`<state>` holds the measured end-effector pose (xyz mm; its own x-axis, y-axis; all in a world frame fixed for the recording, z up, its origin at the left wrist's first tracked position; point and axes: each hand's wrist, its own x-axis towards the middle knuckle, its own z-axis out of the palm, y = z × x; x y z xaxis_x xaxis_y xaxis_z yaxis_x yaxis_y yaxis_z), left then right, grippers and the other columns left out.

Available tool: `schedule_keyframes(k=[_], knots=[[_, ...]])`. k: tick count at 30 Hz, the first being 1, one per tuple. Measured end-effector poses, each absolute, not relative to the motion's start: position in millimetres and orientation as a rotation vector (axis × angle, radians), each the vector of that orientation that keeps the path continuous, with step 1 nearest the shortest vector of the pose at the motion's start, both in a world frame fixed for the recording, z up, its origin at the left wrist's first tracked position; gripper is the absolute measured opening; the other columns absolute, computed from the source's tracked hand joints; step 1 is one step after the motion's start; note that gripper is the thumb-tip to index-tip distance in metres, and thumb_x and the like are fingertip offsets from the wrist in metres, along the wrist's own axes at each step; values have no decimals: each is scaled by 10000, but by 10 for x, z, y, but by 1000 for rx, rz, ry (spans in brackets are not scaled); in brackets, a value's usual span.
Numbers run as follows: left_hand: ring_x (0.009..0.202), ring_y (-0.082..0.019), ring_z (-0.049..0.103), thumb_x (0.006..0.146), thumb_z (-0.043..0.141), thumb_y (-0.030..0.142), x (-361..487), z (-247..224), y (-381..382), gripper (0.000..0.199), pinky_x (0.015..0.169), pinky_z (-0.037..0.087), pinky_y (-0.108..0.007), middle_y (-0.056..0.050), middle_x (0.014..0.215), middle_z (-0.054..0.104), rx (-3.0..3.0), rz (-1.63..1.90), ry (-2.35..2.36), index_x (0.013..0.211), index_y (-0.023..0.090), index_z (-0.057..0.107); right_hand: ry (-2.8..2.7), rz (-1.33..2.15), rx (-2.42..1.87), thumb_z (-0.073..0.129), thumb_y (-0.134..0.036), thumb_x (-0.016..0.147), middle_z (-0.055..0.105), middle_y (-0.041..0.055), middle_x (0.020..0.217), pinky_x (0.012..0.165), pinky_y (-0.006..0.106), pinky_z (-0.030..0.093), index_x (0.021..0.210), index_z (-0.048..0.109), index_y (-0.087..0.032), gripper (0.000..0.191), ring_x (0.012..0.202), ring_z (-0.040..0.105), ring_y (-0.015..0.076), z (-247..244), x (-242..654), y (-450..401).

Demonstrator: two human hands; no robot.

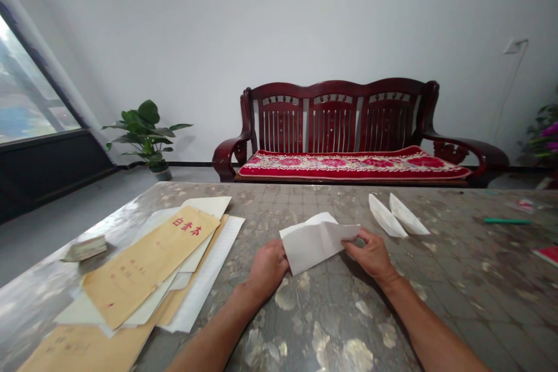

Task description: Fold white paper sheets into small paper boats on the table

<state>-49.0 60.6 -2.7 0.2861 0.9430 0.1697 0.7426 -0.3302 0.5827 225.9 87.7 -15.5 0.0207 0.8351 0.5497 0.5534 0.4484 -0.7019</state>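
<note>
A folded sheet of white paper [320, 244] is held just over the table between my two hands. My left hand [268, 264] is closed at the paper's left edge, its fingertips partly hidden behind the sheet. With thumb and fingers, my right hand [369, 253] pinches the paper's right end. Beyond my right hand lie two folded white paper shapes, pointed at the ends: one on the left [386, 218] and one on the right [407, 215].
Brown paper booklets [152, 261] and loose sheets are piled at the left of the patterned table [305, 325], beside a small folded paper wad [85, 249]. A green pencil-like stick [508, 221] and a red item [548, 254] lie at the right. Behind stands a wooden bench [331, 122].
</note>
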Motion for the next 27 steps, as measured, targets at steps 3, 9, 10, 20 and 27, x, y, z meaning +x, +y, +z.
schedule_keyframes(k=[3,9,10,20,27], knots=[[949,-201,619,819,481,103,-523,-29,629,252,867,451,-284,-57,927,716,2204,744,1506,821,185,720,-1774,324,-1169,617,-308,725,663,20,693,635,269,510,671,686,-198,141,656,617,171,-137,2261,860],[846,-173,623,724,621,171,-651,72,636,511,755,485,-250,-30,1045,707,2002,644,1287,1234,198,622,-1612,250,-1103,634,-325,777,663,11,713,651,264,509,705,671,-217,134,667,621,163,-89,2229,841],[850,-185,625,714,662,218,-647,71,634,520,753,489,-260,-38,1041,708,2007,627,1305,1233,192,627,-1614,271,-1074,640,-320,781,670,13,717,657,267,510,708,677,-219,130,674,628,165,-86,2223,838],[999,-208,648,864,564,274,-688,-109,694,239,934,454,-320,-18,1068,748,2254,764,1282,1023,258,742,-2023,681,-985,709,-351,768,728,62,827,761,319,489,802,751,-203,158,781,649,197,-173,2256,858],[889,-215,651,889,546,346,-632,-54,801,232,790,464,-283,-47,903,738,2068,653,1631,884,199,725,-2051,632,-1354,522,-427,873,687,48,812,727,298,452,758,720,-192,328,813,603,209,-211,2313,906]])
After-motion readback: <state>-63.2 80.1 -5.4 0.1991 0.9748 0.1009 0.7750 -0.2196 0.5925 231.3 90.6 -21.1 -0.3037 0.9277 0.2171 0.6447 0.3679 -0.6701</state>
